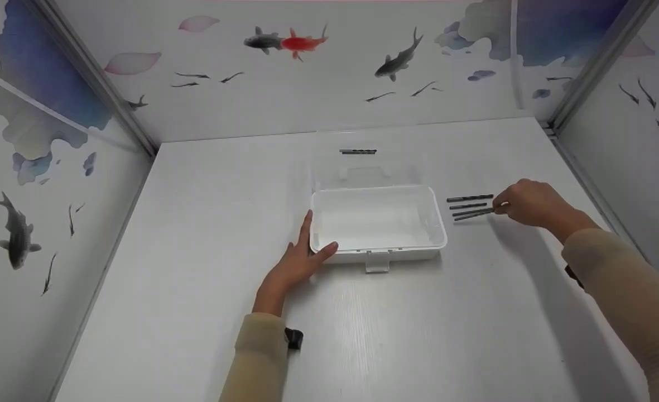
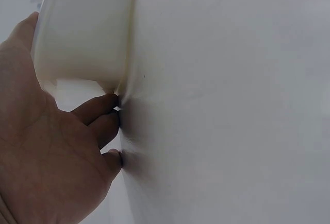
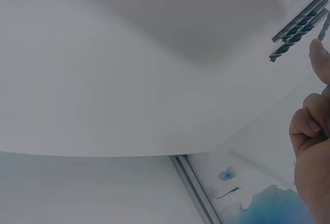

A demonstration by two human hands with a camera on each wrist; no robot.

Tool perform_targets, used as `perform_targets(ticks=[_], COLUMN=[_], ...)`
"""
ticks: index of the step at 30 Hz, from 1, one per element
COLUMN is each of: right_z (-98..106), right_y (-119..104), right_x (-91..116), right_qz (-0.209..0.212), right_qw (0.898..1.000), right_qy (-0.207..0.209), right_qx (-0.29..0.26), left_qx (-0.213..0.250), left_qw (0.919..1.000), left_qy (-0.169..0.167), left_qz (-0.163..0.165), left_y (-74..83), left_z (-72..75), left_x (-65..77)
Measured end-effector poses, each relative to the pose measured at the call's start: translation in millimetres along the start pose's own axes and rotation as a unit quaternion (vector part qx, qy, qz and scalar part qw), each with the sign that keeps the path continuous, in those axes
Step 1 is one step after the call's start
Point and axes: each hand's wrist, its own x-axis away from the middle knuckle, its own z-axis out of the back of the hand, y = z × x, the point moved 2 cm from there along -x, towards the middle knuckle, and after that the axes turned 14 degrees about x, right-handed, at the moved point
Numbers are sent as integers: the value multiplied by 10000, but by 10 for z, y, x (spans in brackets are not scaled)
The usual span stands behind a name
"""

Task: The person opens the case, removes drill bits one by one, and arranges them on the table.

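Observation:
A white plastic box [image 1: 378, 251] stands on the table with its clear lid [image 1: 407, 167] swung back. My left hand [image 1: 296, 265] rests at its near left corner, forefinger stretched along the left side and thumb over the front rim. In the left wrist view, the lower fingertips [image 2: 113, 162] touch the tabletop beside the box wall [image 2: 82, 33]. To the right of the box, my right hand [image 1: 530, 202] pinches a thin drill bit [image 1: 480, 211] by its right end. Several other drill bits [image 1: 469, 198] lie beside it; in the right wrist view, bits [image 3: 299, 26] appear near the thumb.
More drill bits [image 1: 358, 151] show toward the back, overlapped by the clear lid. A latch [image 1: 377, 262] hangs at the box front. Printed panels [image 1: 329, 100] with metal corner posts [image 1: 602, 64] enclose the white table [image 1: 195, 251] at the back and sides.

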Motion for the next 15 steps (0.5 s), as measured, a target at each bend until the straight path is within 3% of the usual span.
perform_targets(ticks=[15], right_z=[-96], right_y=[10], right_x=[11], right_qz=[-77], right_qw=[9998], right_qy=[-24], right_qx=[-165], left_qx=[45], left_qw=[10000], left_qy=[7], left_qz=[-19], left_y=[2], left_z=[0], left_x=[16])
